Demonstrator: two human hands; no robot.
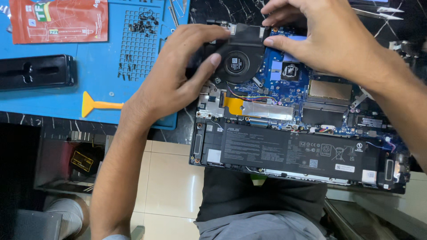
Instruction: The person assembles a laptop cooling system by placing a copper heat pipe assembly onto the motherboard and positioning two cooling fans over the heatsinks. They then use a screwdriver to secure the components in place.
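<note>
Two hands (178, 75) (320, 35) gripping round black plastic fan (238, 55), blue circuit board (275, 82)

Blue mat (95, 95), orange pry tool (98, 105), loose screws (143, 23), red packet (58, 20).

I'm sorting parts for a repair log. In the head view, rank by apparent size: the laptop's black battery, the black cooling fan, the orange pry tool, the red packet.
1. black battery
2. red packet, partly cut off by the frame edge
3. cooling fan, partly hidden by both hands, so unsure
4. orange pry tool
</note>
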